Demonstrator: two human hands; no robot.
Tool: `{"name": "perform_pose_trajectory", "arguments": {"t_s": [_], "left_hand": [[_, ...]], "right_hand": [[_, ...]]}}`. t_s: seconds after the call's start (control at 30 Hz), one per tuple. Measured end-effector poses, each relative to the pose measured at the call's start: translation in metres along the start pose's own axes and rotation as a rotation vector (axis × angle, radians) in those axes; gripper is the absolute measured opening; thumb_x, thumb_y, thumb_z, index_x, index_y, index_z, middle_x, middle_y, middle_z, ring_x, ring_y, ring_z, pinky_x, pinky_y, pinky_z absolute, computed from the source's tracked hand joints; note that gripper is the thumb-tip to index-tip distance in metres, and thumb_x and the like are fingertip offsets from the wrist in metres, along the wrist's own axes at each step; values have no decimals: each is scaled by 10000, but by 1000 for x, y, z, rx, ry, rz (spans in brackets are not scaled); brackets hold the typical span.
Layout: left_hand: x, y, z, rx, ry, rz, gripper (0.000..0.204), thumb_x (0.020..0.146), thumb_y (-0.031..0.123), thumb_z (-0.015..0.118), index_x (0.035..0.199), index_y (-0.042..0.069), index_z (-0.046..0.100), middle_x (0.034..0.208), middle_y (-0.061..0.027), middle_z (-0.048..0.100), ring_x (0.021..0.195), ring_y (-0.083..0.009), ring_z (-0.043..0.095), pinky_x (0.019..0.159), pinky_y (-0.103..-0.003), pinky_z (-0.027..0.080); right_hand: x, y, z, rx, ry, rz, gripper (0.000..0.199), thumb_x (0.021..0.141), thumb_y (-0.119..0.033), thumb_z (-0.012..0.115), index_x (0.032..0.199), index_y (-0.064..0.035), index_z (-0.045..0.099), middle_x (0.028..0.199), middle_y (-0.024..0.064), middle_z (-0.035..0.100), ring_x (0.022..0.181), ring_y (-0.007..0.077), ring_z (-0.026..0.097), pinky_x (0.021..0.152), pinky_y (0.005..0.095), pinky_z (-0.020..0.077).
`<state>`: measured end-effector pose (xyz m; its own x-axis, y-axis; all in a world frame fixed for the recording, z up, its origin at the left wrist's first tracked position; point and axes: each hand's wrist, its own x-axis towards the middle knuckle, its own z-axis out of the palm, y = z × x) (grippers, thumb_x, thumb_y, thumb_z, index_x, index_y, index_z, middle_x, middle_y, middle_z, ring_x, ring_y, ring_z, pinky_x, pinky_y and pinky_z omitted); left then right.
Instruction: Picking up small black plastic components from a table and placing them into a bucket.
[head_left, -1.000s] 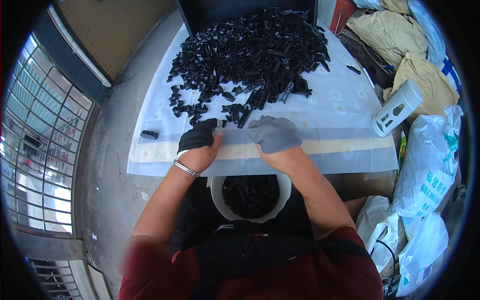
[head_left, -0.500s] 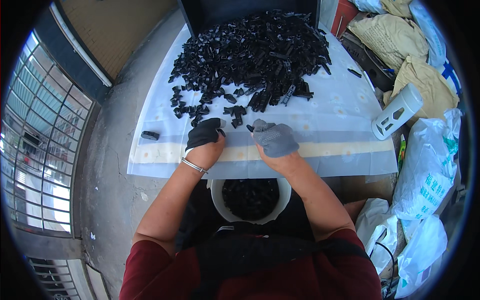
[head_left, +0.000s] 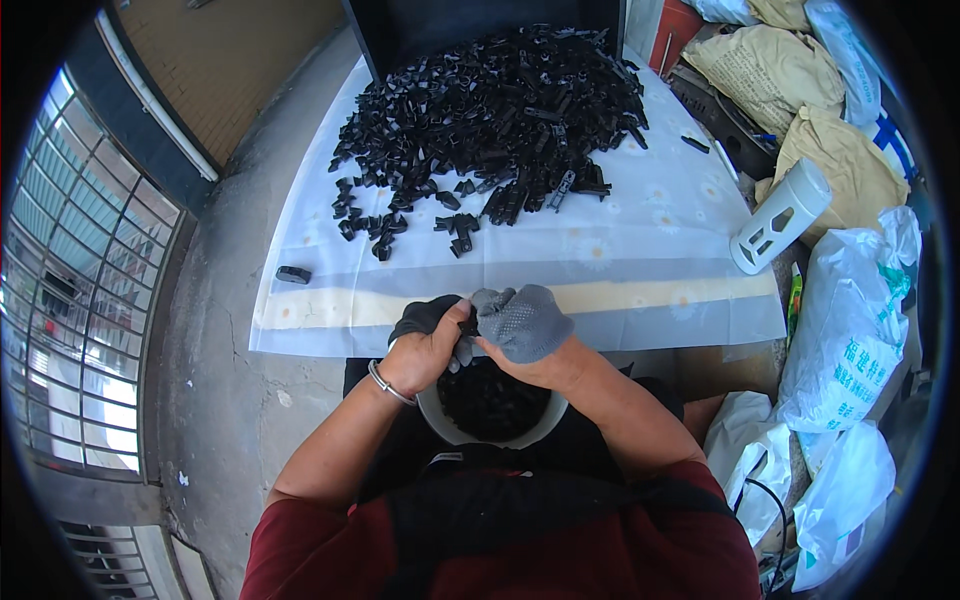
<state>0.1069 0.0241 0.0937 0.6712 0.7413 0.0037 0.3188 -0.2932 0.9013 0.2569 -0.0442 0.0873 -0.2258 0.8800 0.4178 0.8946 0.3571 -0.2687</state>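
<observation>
At the far left, a window grille [head_left: 75,300] ran along the edge of the view, beside a bare concrete floor [head_left: 215,400]. A single small black part [head_left: 293,274] lay alone on the left near portion of the white plastic sheet [head_left: 640,260] that covered the table.

The left hand [head_left: 430,345], wearing a dark fingerless glove and a metal bracelet [head_left: 388,384] at the wrist, was held over the near edge of the sheet. Its fingers were curled closed against the right hand; a small black piece appeared pinched between the two hands, but what exactly it gripped could not be told.

Directly below the hands, against the person's body, sat a white bucket [head_left: 470,435] holding black parts. The right hand [head_left: 525,325], in a grey knitted glove, was closed with fingertips meeting those of the left hand, above the bucket's far rim.

Further away, at the centre and far side of the sheet, lay a large pile of black plastic parts [head_left: 490,110], with loose ones scattered along its near-left edge.

To the right, a white perforated cylinder [head_left: 780,215] rested tilted at the sheet's right edge. Beyond it were tan sacks [head_left: 790,80] at the far right and white plastic bags [head_left: 850,330] at the near right.
</observation>
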Motion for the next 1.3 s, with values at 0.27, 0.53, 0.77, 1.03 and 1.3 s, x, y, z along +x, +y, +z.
{"name": "perform_pose_trajectory", "arguments": {"t_s": [0.27,0.53,0.77,1.03,1.3], "left_hand": [[-1,-18,3,-316,186,-66,409,924,340,412,779,-10,565,568,-28,476,540,-109,426,501,-286,369],[-3,-4,-5,44,97,160,370,929,274,384,733,0,537,586,-147,511,531,-295,471,526,-360,392],[-10,7,-4,292,53,227,307,906,177,382,691,12,525,612,-196,539,598,-392,524,547,-428,407],[38,-21,-62,833,199,162,481,890,441,360,902,24,599,875,-187,598,841,-356,565,752,-400,445],[177,-52,-122,1047,390,-59,293,816,265,508,1035,76,556,980,-168,598,918,-316,579,767,-402,470]], "right_hand": [[-7,5,-24,132,70,48,173,797,-211,563,867,-56,596,835,114,595,747,301,561,651,391,442],[-11,4,-17,50,124,-14,173,786,-226,583,803,-55,600,715,105,575,667,288,538,595,384,413],[-11,-9,5,-161,207,-185,93,702,-155,569,791,-128,575,725,72,556,689,244,551,597,364,424],[3,0,-11,255,-213,43,163,801,-215,522,855,-80,597,876,130,605,843,319,564,741,433,434],[53,101,-33,-430,138,319,240,767,-148,514,983,-92,601,937,140,611,906,316,561,792,423,440]]}}
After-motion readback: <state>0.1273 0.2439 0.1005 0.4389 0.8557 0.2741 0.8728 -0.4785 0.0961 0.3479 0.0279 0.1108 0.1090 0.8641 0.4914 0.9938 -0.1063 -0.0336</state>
